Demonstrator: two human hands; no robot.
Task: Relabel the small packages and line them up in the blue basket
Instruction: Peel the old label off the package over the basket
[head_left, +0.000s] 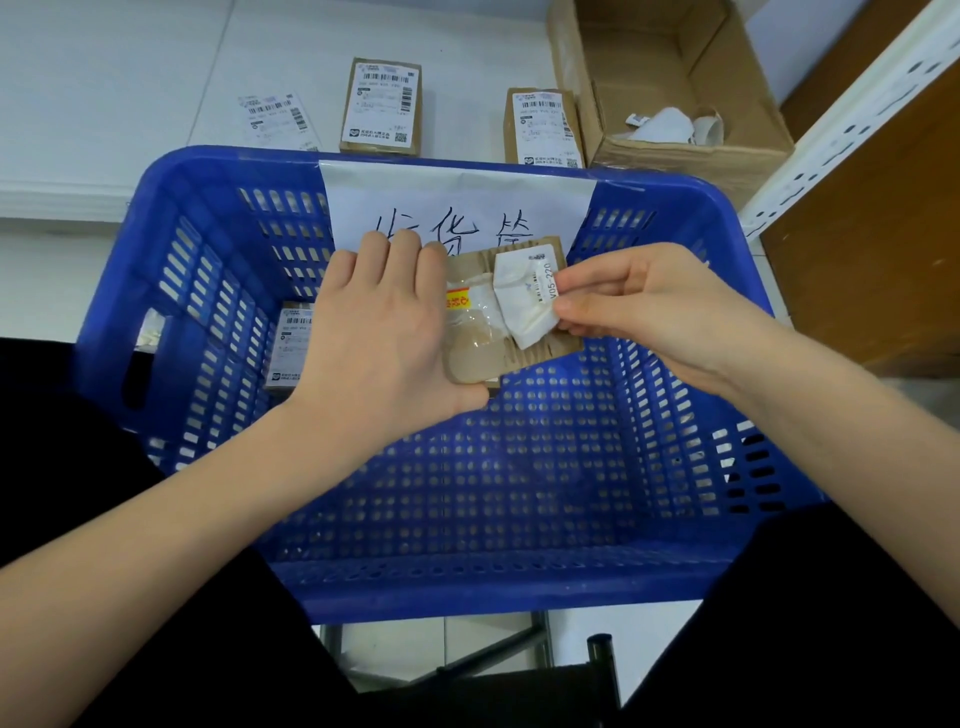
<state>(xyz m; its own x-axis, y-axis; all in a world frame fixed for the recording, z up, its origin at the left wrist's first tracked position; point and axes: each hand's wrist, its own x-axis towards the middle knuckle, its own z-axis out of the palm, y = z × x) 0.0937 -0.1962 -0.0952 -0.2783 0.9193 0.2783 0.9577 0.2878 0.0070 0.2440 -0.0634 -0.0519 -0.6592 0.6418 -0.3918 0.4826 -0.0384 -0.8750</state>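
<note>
Package (506, 312) at frame centre, above the blue basket (675, 415); left hand (384, 332) is gripping its left edge; right hand (639, 312) is pinching the crumpled white label (522, 301) on it.

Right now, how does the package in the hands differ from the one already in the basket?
The held package has its old label crumpled and half peeled; the package in the blue basket carries a flat, intact label. The first is above the basket, the second rests inside at left. Both are small brown cardboard.
</note>
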